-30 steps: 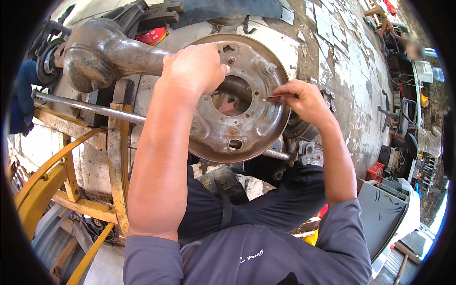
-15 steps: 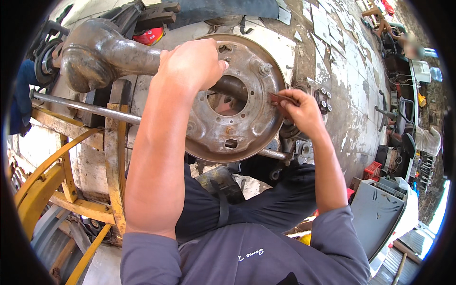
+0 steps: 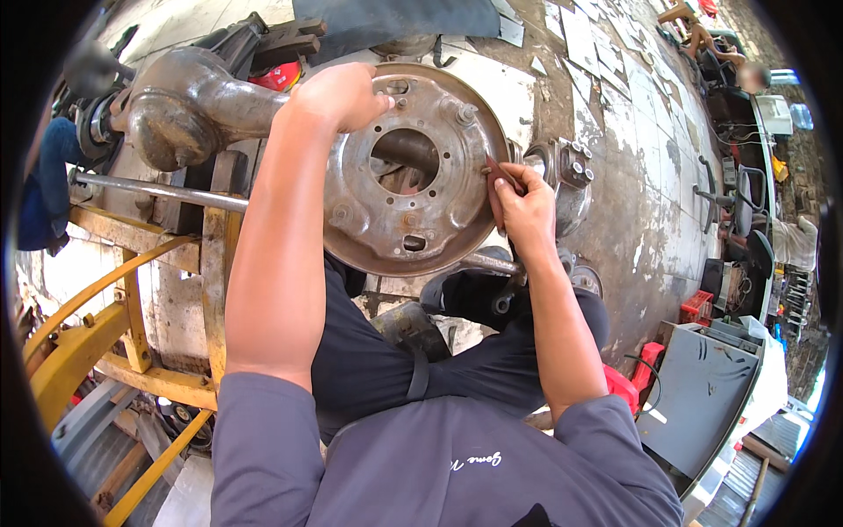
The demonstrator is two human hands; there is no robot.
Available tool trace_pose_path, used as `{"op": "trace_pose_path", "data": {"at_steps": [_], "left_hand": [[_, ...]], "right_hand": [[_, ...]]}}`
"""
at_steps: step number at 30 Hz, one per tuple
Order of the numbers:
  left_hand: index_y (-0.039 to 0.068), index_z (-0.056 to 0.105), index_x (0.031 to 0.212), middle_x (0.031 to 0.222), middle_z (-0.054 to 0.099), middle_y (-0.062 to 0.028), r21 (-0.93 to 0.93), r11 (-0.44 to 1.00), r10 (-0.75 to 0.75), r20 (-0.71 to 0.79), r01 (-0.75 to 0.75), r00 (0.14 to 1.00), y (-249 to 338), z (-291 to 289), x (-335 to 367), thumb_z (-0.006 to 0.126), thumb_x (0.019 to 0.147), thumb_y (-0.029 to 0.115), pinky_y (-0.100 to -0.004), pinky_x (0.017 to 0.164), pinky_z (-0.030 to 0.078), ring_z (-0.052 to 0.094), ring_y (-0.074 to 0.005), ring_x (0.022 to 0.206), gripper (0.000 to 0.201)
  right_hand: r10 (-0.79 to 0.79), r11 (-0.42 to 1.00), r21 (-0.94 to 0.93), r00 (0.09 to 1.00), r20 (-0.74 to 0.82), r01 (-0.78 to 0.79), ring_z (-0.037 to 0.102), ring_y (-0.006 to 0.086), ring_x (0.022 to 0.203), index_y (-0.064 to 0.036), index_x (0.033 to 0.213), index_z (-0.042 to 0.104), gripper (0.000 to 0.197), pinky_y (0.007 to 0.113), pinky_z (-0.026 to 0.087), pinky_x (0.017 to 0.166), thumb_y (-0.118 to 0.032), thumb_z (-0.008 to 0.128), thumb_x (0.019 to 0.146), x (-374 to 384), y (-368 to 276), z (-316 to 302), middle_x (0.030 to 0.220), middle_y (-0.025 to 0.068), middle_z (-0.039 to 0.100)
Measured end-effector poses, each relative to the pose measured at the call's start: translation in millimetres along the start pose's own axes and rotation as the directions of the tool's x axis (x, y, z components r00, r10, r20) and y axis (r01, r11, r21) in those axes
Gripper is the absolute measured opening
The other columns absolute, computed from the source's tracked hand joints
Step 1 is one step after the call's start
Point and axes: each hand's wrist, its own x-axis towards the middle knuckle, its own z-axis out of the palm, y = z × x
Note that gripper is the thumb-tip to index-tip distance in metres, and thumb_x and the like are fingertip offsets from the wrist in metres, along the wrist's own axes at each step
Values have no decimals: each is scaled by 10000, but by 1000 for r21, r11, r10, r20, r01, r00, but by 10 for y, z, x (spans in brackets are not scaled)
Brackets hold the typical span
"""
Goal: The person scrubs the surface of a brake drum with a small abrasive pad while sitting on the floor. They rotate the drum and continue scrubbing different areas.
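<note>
Right hand point(image 3: 530, 207): fingertips pinched on a folded brown sheet point(image 3: 495, 198), at the right rim of a round metal disc point(image 3: 461, 162). Left hand point(image 3: 338, 97): on the disc's upper left, fingers partly hidden, grip cannot be told. Farther: axle housing point(image 3: 180, 107); dark mat point(image 3: 395, 22).

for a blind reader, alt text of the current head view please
A person's left hand rests at the upper left edge of a round metal plate; the right hand holds a thin reddish-brown piece at its right edge. A bulbous metal housing and yellow frame are at left.
</note>
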Motion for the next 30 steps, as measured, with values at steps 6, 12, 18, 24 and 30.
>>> {"op": "trace_pose_path", "data": {"at_steps": [6,12,18,24,30], "left_hand": [[-17,483,1489,1434,586,-242,12,999,44,-2,-44,999,219,0,-123,681,958,418,-396,1121,443,561,-350,1343,715],[54,485,1510,1428,598,-225,-14,1000,25,-18,-25,1000,20,50,-162,722,912,465,-410,1128,447,576,-331,1334,764],[127,628,1357,1346,684,-106,15,998,-69,4,69,998,4,-8,-256,766,882,425,-501,1100,436,625,-282,1283,578],[140,533,1478,1345,680,-106,7,995,-102,18,101,995,-38,-45,-324,773,865,404,-515,1077,449,620,-281,1278,710],[126,549,1448,1339,682,-115,37,994,-99,6,98,995,51,-84,-268,783,852,409,-493,1066,468,616,-287,1281,700]], "right_hand": [[47,953,302,997,-59,-27,671,120,786,53,1180,691,286,256,541,675,-52,688,914,26,178,-112,982,124,735],[66,996,-58,996,-54,-69,724,259,942,15,1188,698,349,372,553,854,-191,676,908,115,-90,124,999,194,746],[-250,957,-181,962,-110,228,710,276,973,17,1196,688,307,373,543,892,-217,651,1001,123,248,112,1059,189,736],[-185,977,84,974,-133,197,682,144,940,67,1167,677,230,284,535,858,-98,648,1010,213,290,209,1041,122,739],[-134,979,134,981,-140,153,703,178,914,61,1128,705,217,314,553,834,-99,663,988,7,339,156,1009,145,751]]}}
